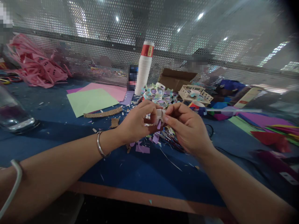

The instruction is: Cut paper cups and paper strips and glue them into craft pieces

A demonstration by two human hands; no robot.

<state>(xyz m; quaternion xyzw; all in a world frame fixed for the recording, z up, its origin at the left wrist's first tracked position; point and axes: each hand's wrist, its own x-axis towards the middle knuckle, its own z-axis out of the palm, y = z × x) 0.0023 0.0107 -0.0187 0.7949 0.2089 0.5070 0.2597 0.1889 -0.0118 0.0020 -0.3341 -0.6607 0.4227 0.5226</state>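
Both hands meet over the middle of the table, around a small white paper ring [159, 115] with a bit of purple paper hanging below it. My left hand [137, 119] grips the ring's left side between thumb and fingers. From the right, my right hand [187, 124] pinches its edge with thumb and forefinger. Just behind them lies a pile of similar white rings [161, 91] with pale green, blue and purple paper pieces. Purple paper scraps [143, 149] are strewn under my hands. The ring's far side is hidden.
A tall stack of paper cups [144, 70] stands behind. Green paper [93, 99] and a corrugated cardboard strip [102, 112] lie left, near a glass [17, 115]. Pink bags [38, 62] are heaped far left. A cardboard box [175, 79], a wooden frame [196, 95] and coloured sheets [263, 121] sit right.
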